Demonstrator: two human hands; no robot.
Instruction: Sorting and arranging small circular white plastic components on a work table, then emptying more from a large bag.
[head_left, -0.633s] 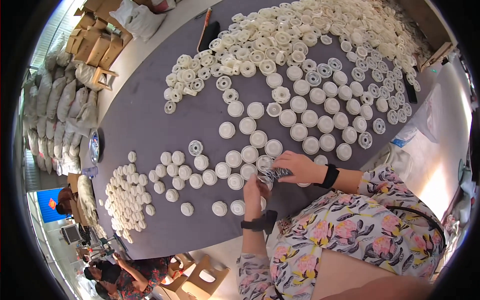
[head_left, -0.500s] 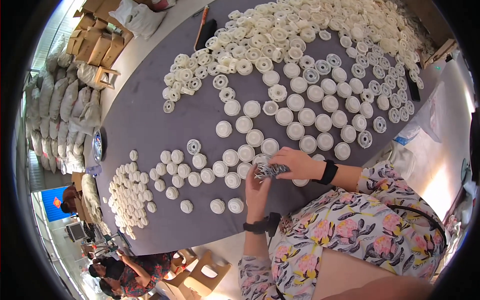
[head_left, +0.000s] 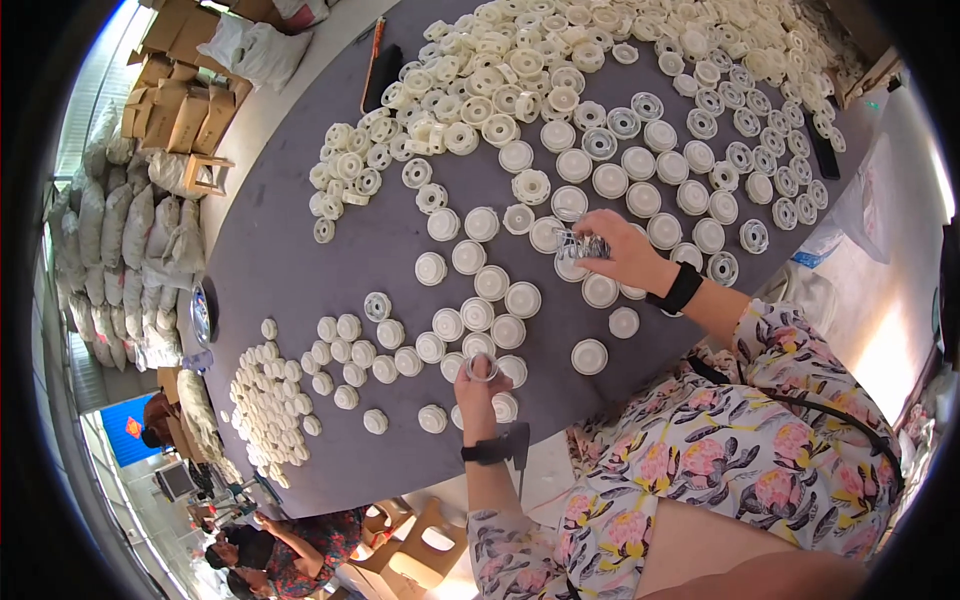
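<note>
My right hand (head_left: 628,255) is closed around a bunch of small shiny metal pieces (head_left: 584,246), their exact kind too small to make out. It hovers over the white round plastic caps (head_left: 610,180) spread across the middle of the table. My left hand (head_left: 477,396) pinches a thin, shiny ring (head_left: 481,368) above one cap in the nearer group. Around it sit more white caps (head_left: 523,300), some touching one another. Whether the ring touches the cap below cannot be seen.
The dark grey table (head_left: 290,240) carries a large heap of cream plastic rings (head_left: 560,60) at the far side and a cluster of small white caps (head_left: 262,400) at the left. A dark phone-like object (head_left: 823,155) lies at the right edge. A co-worker (head_left: 300,540) sits at lower left.
My hands have parted. The right one has moved up and away with the metal pieces; the left has moved down and left with a shiny ring at its fingertips. The view has shifted slightly.
</note>
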